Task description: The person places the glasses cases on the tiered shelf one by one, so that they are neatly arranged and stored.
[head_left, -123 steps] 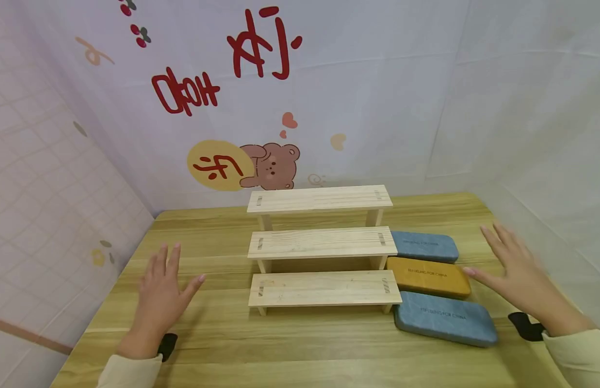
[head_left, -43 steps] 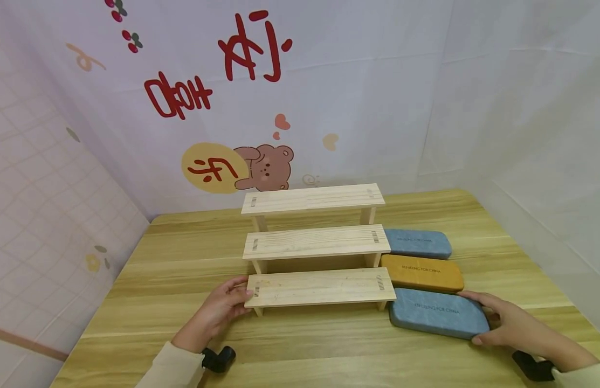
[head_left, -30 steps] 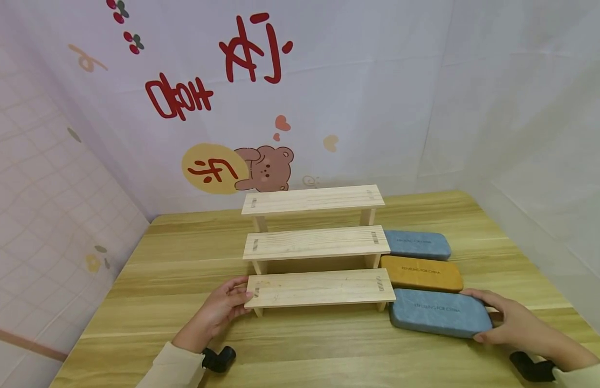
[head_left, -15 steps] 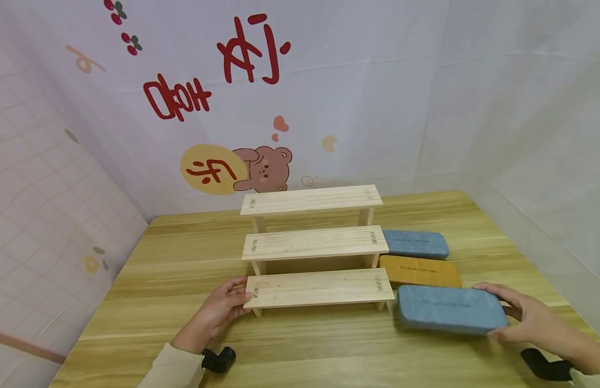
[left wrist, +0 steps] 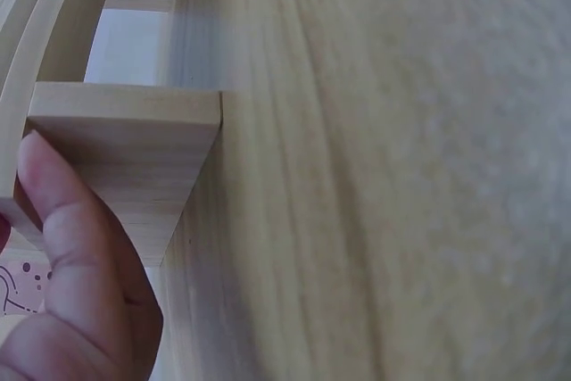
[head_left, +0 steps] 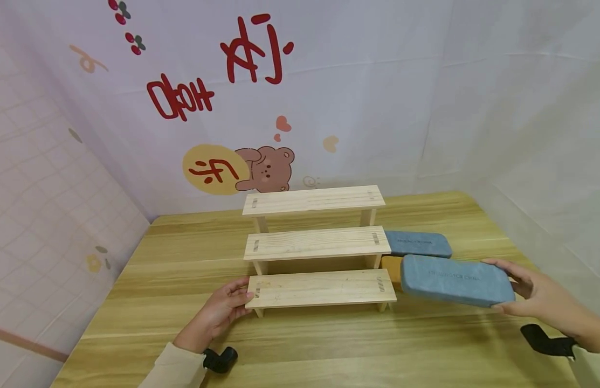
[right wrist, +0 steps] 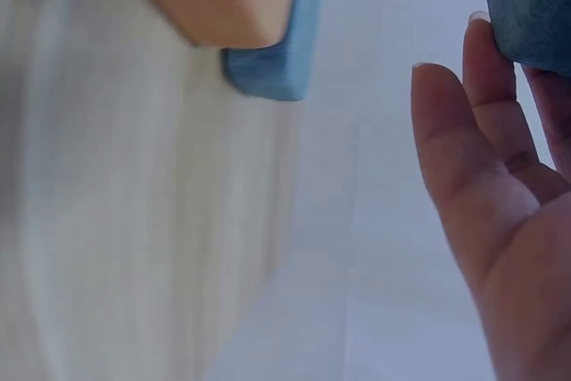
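At the right of the head view, the person's right hand (head_left: 532,288) grasps the right end of a blue, round-cornered rectangular case (head_left: 457,280), holding it above the desk, its thumb on the near edge. At left, the left hand (head_left: 222,310) grips the left end of the lowest plank of a pale wooden stepped stand (head_left: 319,288). There are three cases in all: the held one, a mustard-yellow rectangular case (head_left: 391,273) partly hidden behind it, and a second blue rectangular case (head_left: 418,244) farther back, beside the stand. The stand has three planks, rising toward the back. The desk (head_left: 329,345) is yellowish wood-grain; behind it hangs white cloth (head_left: 377,97) with red characters and one brown bear (head_left: 273,170). The held case's long axis runs left to right, its free end pointing toward the stand, lettered face up.
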`<state>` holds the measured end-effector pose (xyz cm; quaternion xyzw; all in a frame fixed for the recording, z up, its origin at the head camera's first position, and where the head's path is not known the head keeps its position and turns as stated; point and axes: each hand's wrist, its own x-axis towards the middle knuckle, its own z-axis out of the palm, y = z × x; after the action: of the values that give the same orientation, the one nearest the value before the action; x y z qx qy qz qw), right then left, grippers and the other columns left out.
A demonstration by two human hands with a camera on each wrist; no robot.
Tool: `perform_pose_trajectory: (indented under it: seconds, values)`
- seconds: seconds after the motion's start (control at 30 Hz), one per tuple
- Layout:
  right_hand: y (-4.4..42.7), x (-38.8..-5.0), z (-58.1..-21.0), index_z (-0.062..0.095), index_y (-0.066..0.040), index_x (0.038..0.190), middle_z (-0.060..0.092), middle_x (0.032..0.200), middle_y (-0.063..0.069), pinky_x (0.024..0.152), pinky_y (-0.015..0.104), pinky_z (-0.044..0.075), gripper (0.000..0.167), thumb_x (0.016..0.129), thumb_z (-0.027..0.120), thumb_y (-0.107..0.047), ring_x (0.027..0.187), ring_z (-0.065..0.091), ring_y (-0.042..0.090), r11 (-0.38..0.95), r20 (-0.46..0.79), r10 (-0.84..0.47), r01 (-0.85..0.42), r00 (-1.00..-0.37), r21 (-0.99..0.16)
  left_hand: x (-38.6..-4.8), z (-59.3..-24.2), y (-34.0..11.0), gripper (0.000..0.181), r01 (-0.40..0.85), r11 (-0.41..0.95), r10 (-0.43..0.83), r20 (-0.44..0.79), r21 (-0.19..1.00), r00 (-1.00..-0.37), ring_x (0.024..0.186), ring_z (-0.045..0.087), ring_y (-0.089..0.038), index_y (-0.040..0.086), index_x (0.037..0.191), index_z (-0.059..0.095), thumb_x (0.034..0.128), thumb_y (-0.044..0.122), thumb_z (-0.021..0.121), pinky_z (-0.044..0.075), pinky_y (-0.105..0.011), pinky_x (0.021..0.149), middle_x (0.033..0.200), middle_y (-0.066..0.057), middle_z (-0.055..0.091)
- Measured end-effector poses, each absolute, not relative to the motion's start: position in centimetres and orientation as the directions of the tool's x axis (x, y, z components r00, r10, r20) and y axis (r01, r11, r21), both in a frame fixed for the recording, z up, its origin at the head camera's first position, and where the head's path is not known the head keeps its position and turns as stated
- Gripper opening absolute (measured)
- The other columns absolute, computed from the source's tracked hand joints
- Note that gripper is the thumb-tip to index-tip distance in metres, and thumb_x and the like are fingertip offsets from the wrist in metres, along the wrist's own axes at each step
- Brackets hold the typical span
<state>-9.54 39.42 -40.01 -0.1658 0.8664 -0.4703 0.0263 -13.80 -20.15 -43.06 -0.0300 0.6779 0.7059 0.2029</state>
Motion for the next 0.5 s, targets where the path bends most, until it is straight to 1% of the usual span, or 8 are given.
perform_pose_trajectory:
  seconds: [0.1,0.2,0.3,0.4,0.5]
  values:
    - [38.9,-10.5,-39.0,0.036,-0.023,0.147,0.035,0.136,-0.021,0.071,0.019,0.051,0.083,0.08,0.067,0.015,0.111,0.048,-0.013,0.481,0.153,-0.333,-0.308,-0.93,-0.821,-13.8,-43.0,-20.1,0.062,-0.327,0.009,0.245,-0.319,0.945,-0.915,0.085,0.061,-0.009,-0.014,0.146,0.02,0.0974,0.004,0.054,0.052,-0.023,0.072,0.111,-0.007,0.058]
    - [38.2,-11.6,-37.9,0.037,-0.02,0.147,0.036,0.137,-0.018,0.072,0.019,0.052,0.082,0.079,0.066,0.017,0.111,0.05,-0.011,0.442,0.177,-0.359,-0.334,-0.916,-0.833,-13.7,-42.9,-20.0,0.061,-0.323,0.018,0.242,-0.317,0.946,-0.917,0.086,0.061,-0.01,-0.014,0.145,0.02,0.0975,0.004,0.054,0.052,-0.023,0.072,0.114,-0.009,0.057]
    - [37.2,-12.7,-36.8,0.037,-0.017,0.146,0.04,0.135,-0.018,0.071,0.02,0.052,0.081,0.079,0.065,0.018,0.11,0.053,-0.008,0.427,0.185,-0.375,-0.347,-0.908,-0.835,-13.7,-42.9,-20.0,0.06,-0.321,0.023,0.237,-0.317,0.947,-0.918,0.086,0.061,-0.01,-0.014,0.145,0.021,0.0976,0.004,0.053,0.052,-0.023,0.072,0.115,-0.009,0.057]
    - [36.0,-13.7,-35.5,0.038,-0.013,0.146,0.042,0.133,-0.017,0.072,0.019,0.052,0.079,0.079,0.067,0.016,0.108,0.053,-0.008,0.427,0.194,-0.386,-0.36,-0.902,-0.829,-13.7,-42.9,-20.0,0.06,-0.321,0.024,0.235,-0.318,0.947,-0.918,0.086,0.061,-0.01,-0.014,0.145,0.021,0.0978,0.004,0.053,0.052,-0.023,0.072,0.114,-0.009,0.057]
    - [34.6,-14.6,-34.3,0.038,-0.011,0.145,0.042,0.131,-0.017,0.072,0.019,0.052,0.077,0.079,0.071,0.011,0.108,0.053,-0.008,0.45,0.183,-0.378,-0.353,-0.907,-0.82,-13.6,-43.0,-20.1,0.06,-0.321,0.02,0.235,-0.316,0.947,-0.919,0.086,0.061,-0.01,-0.014,0.145,0.022,0.0976,0.004,0.054,0.052,-0.023,0.072,0.112,-0.008,0.057]
